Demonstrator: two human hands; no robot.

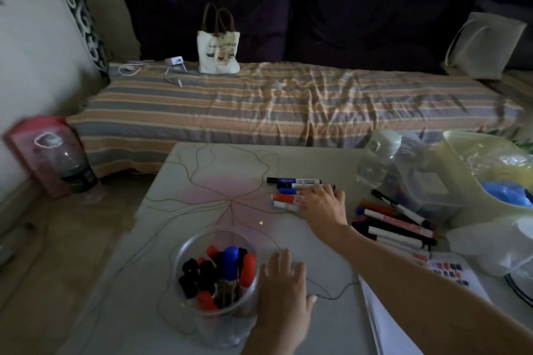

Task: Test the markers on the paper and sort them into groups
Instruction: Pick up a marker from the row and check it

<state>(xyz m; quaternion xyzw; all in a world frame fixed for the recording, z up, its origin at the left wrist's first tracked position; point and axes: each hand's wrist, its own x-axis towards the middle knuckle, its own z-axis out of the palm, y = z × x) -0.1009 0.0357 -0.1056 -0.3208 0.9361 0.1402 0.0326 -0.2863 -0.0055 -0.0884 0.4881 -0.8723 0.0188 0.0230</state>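
A clear plastic cup near the table's front holds several red, black and blue markers upright. My left hand lies flat on the table just right of the cup, fingers spread. My right hand reaches across and rests its fingers on a row of markers lying side by side: black, blue, red and white ones. A second pile of markers lies to the right. The white paper with colour test marks sits at the front right, partly under my right forearm.
A low table with a drawn flower pattern stands before a striped mattress. A plastic bottle, a clear box, a yellow-green tub and plastic bags crowd the right side. A pink box stands on the floor at left.
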